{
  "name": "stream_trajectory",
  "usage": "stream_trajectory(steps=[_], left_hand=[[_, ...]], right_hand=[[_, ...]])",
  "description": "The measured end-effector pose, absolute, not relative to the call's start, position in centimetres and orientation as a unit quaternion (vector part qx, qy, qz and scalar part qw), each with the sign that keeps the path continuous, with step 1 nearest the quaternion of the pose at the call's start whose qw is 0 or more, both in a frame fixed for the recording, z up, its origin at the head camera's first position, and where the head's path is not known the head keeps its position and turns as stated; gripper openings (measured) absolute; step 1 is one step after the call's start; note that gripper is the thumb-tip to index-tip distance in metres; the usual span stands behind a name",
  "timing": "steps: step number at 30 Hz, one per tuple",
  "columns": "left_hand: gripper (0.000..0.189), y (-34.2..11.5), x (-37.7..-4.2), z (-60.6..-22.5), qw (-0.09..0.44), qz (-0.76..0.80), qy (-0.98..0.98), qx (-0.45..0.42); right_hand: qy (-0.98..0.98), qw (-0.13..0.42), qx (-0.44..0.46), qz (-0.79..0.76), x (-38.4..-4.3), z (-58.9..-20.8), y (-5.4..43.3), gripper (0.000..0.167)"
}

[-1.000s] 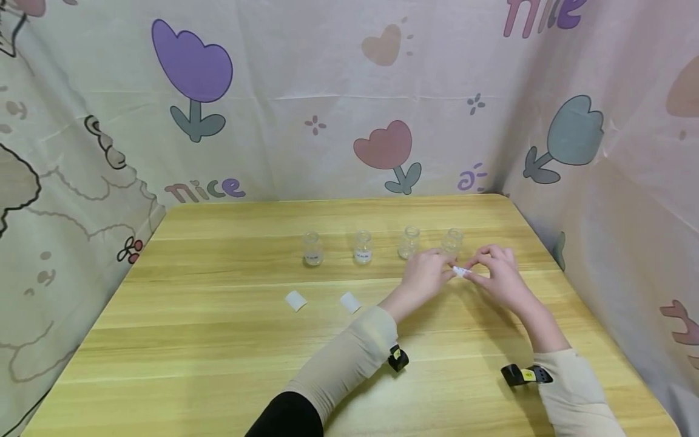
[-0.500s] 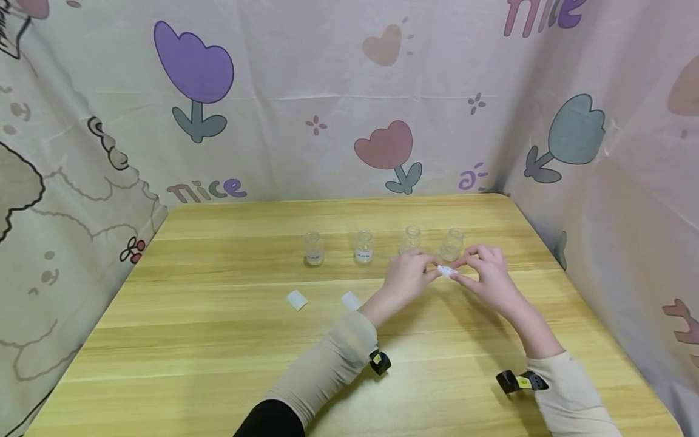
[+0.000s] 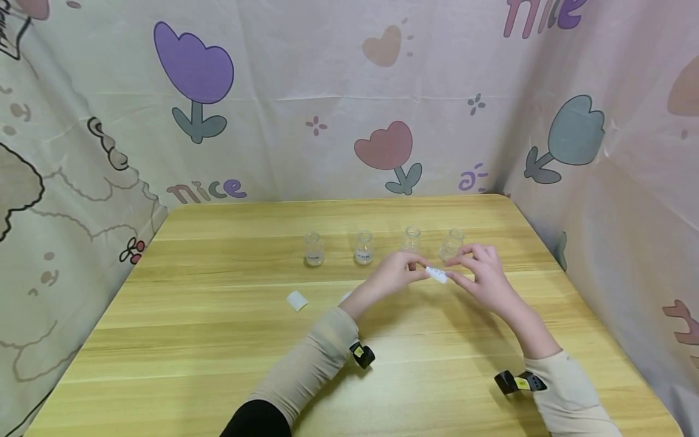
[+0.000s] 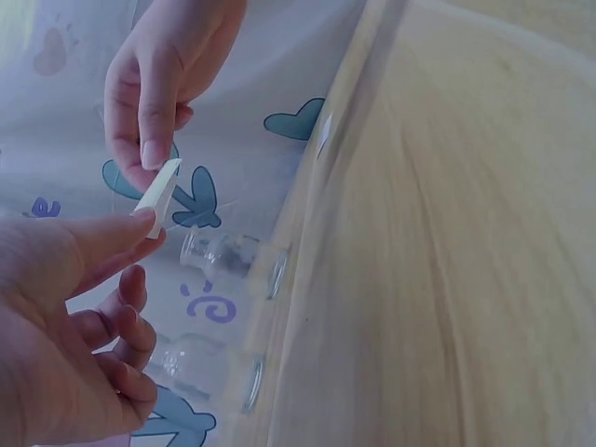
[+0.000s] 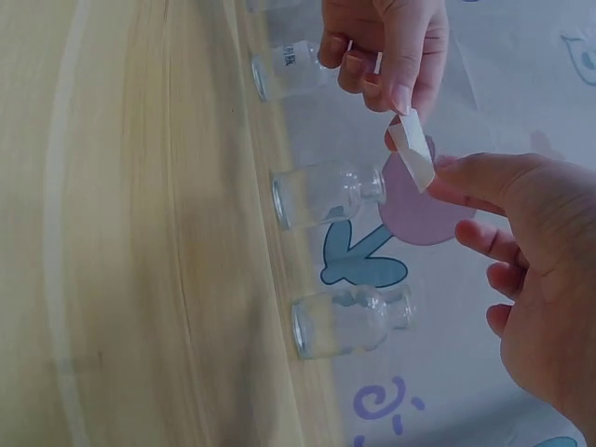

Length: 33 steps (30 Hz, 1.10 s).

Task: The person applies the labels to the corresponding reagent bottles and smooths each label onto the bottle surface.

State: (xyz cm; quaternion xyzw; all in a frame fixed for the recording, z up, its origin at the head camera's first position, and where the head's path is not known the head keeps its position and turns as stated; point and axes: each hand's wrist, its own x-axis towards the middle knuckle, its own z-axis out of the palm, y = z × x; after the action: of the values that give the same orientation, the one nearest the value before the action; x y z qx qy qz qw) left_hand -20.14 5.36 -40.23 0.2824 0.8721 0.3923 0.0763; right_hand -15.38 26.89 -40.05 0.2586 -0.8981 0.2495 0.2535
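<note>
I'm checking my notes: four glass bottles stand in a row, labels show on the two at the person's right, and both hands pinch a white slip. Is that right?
Wrong side: the head view shows labels on the two bottles at the person's left. The rest holds: four in a row, left hand and right hand pinching the white slip.

Label between hands, before bottles

The cloth said "nice" twice, once cut off. The labels on two jars were too blurry to read.
</note>
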Motion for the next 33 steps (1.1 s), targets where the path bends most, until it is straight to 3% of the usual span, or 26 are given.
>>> stream_trajectory(steps=[16, 33], left_hand=[[0.022, 4.5, -20.6, -40.6, 0.149, 0.522, 0.806, 0.235], [0.019, 4.6, -20.9, -41.3, 0.191, 0.533, 0.788, 0.24]], right_hand=[[-0.891, 0.241, 0.274, 0.271, -15.0, -39.9, 25.9, 0.023], [-0.906, 0.171, 0.294, 0.251, -15.1, -39.6, 25.5, 0.049]])
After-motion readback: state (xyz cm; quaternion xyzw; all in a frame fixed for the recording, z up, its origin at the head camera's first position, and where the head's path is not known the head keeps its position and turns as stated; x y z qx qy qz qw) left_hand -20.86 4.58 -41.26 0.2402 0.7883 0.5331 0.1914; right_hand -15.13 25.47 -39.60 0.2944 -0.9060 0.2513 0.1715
